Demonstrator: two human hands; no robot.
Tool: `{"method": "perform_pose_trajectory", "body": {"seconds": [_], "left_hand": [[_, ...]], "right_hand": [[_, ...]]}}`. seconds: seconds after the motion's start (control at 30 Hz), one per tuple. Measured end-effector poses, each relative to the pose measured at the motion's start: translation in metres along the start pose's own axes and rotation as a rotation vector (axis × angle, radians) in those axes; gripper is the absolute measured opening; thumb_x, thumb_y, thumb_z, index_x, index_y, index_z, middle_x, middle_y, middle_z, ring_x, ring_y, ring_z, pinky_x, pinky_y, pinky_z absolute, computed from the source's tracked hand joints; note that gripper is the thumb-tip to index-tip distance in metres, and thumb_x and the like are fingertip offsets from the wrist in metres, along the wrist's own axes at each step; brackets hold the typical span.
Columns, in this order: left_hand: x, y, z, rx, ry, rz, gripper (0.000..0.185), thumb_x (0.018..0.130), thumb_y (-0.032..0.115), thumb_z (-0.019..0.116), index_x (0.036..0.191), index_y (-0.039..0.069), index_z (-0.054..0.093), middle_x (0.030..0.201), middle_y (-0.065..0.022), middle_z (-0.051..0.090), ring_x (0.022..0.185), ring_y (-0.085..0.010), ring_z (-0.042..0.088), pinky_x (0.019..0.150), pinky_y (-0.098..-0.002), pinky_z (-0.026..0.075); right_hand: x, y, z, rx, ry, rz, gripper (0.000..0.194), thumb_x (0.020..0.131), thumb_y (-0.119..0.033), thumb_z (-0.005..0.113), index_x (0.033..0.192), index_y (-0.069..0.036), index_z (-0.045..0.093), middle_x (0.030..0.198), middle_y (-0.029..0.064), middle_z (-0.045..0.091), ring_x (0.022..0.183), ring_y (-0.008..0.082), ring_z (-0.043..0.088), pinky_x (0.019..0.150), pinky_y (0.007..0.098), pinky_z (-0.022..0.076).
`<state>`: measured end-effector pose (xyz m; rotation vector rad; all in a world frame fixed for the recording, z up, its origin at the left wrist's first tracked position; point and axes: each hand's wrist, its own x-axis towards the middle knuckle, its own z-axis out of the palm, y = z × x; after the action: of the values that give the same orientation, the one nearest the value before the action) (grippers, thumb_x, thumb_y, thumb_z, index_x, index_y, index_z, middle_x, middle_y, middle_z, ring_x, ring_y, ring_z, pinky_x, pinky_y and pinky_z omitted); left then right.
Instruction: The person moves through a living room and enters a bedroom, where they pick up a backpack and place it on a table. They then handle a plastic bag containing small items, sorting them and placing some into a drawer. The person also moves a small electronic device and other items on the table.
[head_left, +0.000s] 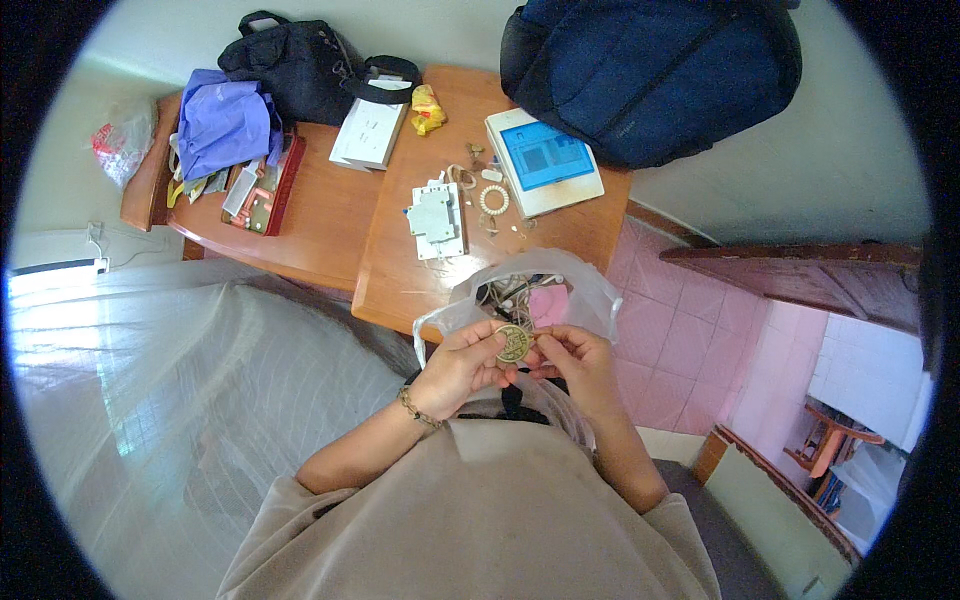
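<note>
A round brass-coloured medallion (514, 343) with a raised pattern is held up in front of my body. My left hand (469, 360) pinches it between thumb and fingers. At its right edge, the fingertips of my right hand (574, 360) are closed, gripping the edge or a small part attached there. Just beyond both hands, an open translucent plastic bag (592, 285) rests at the table's near edge. Tangled cables (510, 292) and a pink item (549, 305) show inside it.
On the wooden table (322, 217) are a circuit breaker on a white plate (435, 221), a coiled hair tie (494, 200), a white box with a blue panel (551, 161), a dark blue backpack (660, 75), a black bag (292, 67) and a red tray (289, 180). Mosquito netting (225, 375) hangs left.
</note>
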<state>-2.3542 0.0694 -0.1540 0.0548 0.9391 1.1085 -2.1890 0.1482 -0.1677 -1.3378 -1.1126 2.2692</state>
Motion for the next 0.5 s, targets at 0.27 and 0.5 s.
{"method": "perform_pose_trajectory", "body": {"seconds": [0.27, 0.5], "left_hand": [[-0.002, -0.002, 0.003, 0.117, -0.036, -0.015, 0.033, 0.094, 0.010, 0.043, 0.126, -0.001, 0.044, 0.108, -0.0142, 0.061, 0.090, -0.0214, 0.064, 0.079, -0.0293, 0.052], [0.003, -0.027, 0.039, 0.316, -0.210, 0.103, 0.055, 0.087, -0.010, 0.043, 0.138, 0.006, 0.030, 0.113, -0.0101, 0.058, 0.095, -0.0150, 0.060, 0.084, -0.0271, 0.049]], "right_hand": [[-0.011, -0.005, -0.009, -0.075, 0.066, -0.113, 0.027, 0.089, -0.009, 0.056, 0.114, -0.002, 0.056, 0.098, 0.0063, 0.063, 0.083, 0.0128, 0.063, 0.067, 0.0246, 0.0532], [-0.037, -0.012, -0.042, -0.176, 0.098, -0.073, 0.019, 0.085, -0.002, 0.059, 0.103, 0.003, 0.059, 0.092, 0.0074, 0.064, 0.074, 0.0112, 0.062, 0.063, 0.0228, 0.0534]]}}
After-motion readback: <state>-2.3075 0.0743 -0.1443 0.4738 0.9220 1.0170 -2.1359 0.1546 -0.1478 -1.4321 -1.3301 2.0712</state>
